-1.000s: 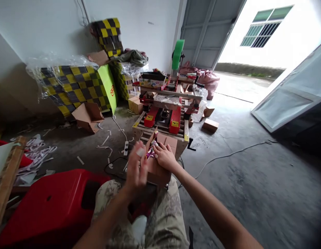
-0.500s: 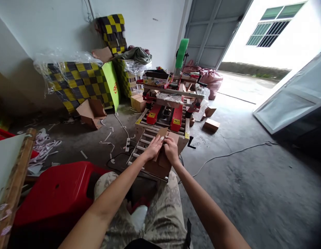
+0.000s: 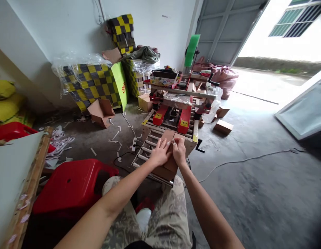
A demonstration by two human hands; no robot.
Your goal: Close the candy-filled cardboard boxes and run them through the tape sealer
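Observation:
A brown cardboard box (image 3: 170,164) lies on the metal rollers (image 3: 150,143) of a small conveyor in front of my knees, its top flaps folded down. My left hand (image 3: 161,151) rests flat on the top of the box, fingers spread. Close beside it, my right hand (image 3: 179,152) has its fingers curled into a pinch at the box's middle seam. Something whitish shows at those fingertips, too small to make out. Both hands cover part of the top.
Beyond the box stands a red carton-sealing machine (image 3: 185,119) with a green tape roll (image 3: 192,51). A red stool (image 3: 65,185) and a wood-edged table (image 3: 17,173) are on the left. A small carton (image 3: 223,127) and a cable (image 3: 243,161) lie on the right floor.
A flap that stood partly raised under my hands now lies flat. My left fingers have spread over the top. The whole view has swung slightly left.

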